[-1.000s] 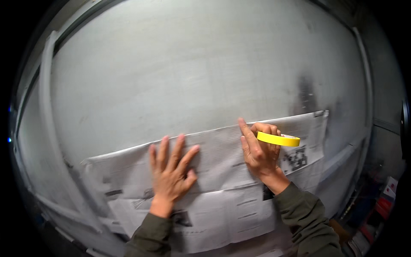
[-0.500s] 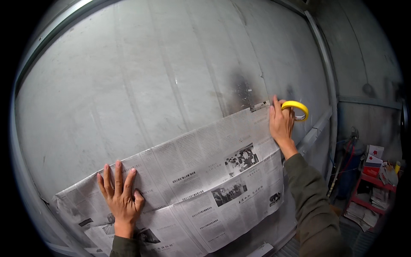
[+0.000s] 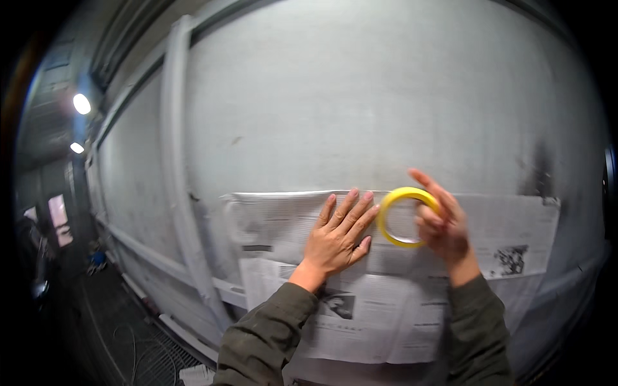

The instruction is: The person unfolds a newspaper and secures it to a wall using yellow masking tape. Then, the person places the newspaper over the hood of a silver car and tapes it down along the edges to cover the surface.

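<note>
Left hand (image 3: 333, 248) seen laid flat on the newspaper sheet (image 3: 386, 293), fingers slightly spread, nothing grasped; fingertips placed at the sheet's top edge. Right hand (image 3: 445, 225) blurred: a yellow tape roll (image 3: 383, 222) is gripped by its curled fingers, index finger extended upward past the same edge. Whether the panel is touched by that fingertip cannot be told. Nor can it be told whether any strip has been drawn from the roll.

Roll is carried on the left side of the right hand, just beside the left fingertips, its ring facing outward. Sheet is spread behind and below both hands, and extends beyond them on either side; bare grey panel (image 3: 360, 109) is seen above them. Dark stain (image 3: 542, 166) noted up and to the right of the right hand; pale upright post (image 3: 175, 128) up and to the left of the left hand.

Step in hand is judged to be the flattening and holding of the top edge. For the next move, steady pressure from the left hand would seem to be called for, with the roll kept clear of the paper by the right.
</note>
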`<state>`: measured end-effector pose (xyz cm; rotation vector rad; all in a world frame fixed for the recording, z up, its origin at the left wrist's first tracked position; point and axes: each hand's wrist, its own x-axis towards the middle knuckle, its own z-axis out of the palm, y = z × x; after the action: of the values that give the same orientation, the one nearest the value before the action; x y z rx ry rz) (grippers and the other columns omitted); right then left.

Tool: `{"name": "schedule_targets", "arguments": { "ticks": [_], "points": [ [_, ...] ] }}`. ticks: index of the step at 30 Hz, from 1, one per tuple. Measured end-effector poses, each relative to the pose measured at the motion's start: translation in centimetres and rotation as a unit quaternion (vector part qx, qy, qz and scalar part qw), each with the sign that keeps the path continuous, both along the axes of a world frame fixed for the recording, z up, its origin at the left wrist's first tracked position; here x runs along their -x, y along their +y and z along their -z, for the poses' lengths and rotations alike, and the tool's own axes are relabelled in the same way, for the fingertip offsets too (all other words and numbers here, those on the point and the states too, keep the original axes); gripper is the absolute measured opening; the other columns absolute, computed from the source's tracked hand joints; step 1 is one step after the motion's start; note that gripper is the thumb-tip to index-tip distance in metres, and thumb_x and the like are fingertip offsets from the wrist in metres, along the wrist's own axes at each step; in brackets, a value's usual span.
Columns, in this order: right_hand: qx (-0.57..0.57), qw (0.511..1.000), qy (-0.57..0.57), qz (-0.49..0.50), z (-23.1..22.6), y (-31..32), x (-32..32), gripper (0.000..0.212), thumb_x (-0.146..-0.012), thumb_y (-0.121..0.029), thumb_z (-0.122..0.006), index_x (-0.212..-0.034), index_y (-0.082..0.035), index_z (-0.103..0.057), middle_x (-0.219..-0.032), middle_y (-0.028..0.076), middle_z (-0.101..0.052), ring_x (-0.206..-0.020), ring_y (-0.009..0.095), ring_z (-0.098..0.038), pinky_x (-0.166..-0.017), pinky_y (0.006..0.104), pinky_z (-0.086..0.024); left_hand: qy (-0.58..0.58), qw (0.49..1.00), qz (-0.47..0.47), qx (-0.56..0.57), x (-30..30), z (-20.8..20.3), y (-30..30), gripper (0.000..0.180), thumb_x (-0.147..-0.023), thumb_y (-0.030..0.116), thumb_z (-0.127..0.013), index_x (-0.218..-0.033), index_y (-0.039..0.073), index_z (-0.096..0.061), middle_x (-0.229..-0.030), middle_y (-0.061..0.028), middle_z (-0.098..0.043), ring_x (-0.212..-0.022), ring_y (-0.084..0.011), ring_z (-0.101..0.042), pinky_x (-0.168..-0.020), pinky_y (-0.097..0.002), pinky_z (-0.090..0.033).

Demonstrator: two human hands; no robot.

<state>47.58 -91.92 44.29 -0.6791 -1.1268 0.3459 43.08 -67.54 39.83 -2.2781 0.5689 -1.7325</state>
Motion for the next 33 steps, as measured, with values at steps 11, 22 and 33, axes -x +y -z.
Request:
{"name": "schedule_targets", "arguments": {
  "ticks": [11, 22, 33],
  "points": [
    [0.035, 0.996, -0.053, 0.067, -0.2, -0.6, -0.7, 0.051, -0.102, -0.027, -0.043, -0.145, -0.001, -0.038, -0.052, -0.005, -0.033, -0.038, 0.005, -0.027, -0.035, 0.0219, -0.023, -0.085, 0.960, -0.128, 0.232, 2.1, 0.4, 17.5, 0.064, -0.096, 0.025, -0.049, -0.154, 0.005, -0.030, -0.163, -0.0145, -0.022, -0.151, -0.0301, -0.019, -0.122, -0.0461, -0.016],
    [0.132, 0.964, -0.233, 0.007, -0.3, -0.4, -2.4, 0.075, -0.083, -0.009, -0.066, -0.148, 0.007, -0.032, -0.109, 0.021, -0.070, -0.102, 0.026, -0.069, -0.098, 0.0370, -0.051, 0.176, 0.849, 0.258, 0.426, 6.6, -1.1, -0.7, 0.043, -0.091, 0.010, -0.066, -0.130, -0.001, -0.055, -0.123, -0.0115, -0.062, -0.109, -0.0208, -0.064, -0.091, -0.0325, -0.054],
    [0.242, 0.920, -0.309, 0.001, 0.3, -0.6, -0.7, 0.057, -0.080, 0.003, -0.061, -0.136, 0.004, -0.052, -0.117, 0.011, -0.069, -0.112, 0.020, -0.065, -0.102, 0.0348, -0.049, 0.341, 0.540, 0.471, 0.609, 6.4, 0.1, -6.2, 0.098, -0.086, 0.024, -0.078, -0.154, -0.005, -0.013, -0.144, -0.0200, -0.038, -0.124, -0.0268, -0.056, -0.098, -0.0356, -0.054]
  ]
}}
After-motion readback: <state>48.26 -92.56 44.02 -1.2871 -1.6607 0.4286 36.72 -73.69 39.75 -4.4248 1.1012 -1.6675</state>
